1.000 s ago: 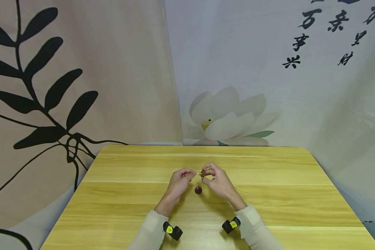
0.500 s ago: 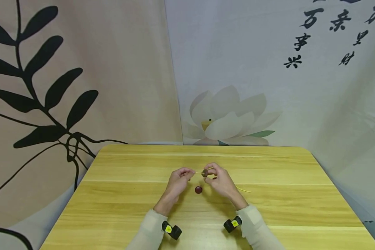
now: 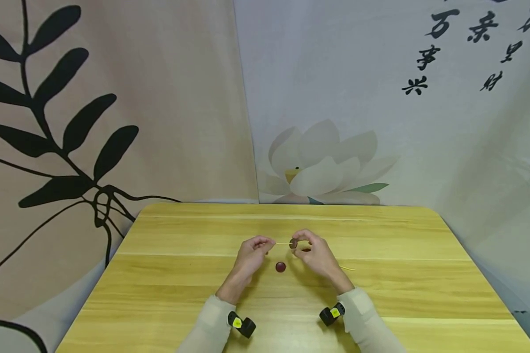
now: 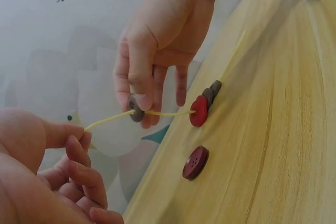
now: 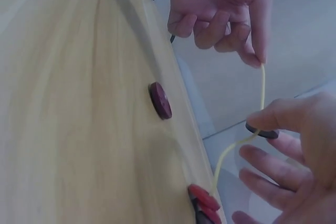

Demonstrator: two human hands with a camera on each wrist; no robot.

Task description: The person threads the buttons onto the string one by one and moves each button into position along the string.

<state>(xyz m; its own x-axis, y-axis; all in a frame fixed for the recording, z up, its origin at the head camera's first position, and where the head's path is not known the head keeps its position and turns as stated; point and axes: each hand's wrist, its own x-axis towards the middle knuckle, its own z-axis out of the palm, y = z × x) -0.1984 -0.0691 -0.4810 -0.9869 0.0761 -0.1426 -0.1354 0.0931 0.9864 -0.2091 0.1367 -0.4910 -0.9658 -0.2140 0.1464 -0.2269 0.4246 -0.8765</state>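
Note:
My left hand (image 3: pixel 252 254) pinches the end of a yellow string (image 4: pixel 110 120) between thumb and forefinger. With thumb and fingers, my right hand (image 3: pixel 316 254) holds a grey-brown button (image 4: pixel 136 108), and the string passes through it. A short taut length of string spans from that button to the left fingertips. Farther along the string, a bright red button (image 4: pixel 199 111) and dark grey buttons (image 4: pixel 208 98) sit close together at the table surface. A loose dark red button (image 3: pixel 280 267) with holes lies on the table below and between the hands.
The wooden table (image 3: pixel 168 294) has a back edge near a printed cloth backdrop (image 3: pixel 194 98). The string's tail (image 3: pixel 347 268) lies on the wood to the right of my right wrist. Each sleeve carries a black wrist camera (image 3: pixel 331 314).
The right hand has moved a little to the right with the grey-brown button, sliding it along the string. More string shows between the hands. The left hand has barely moved.

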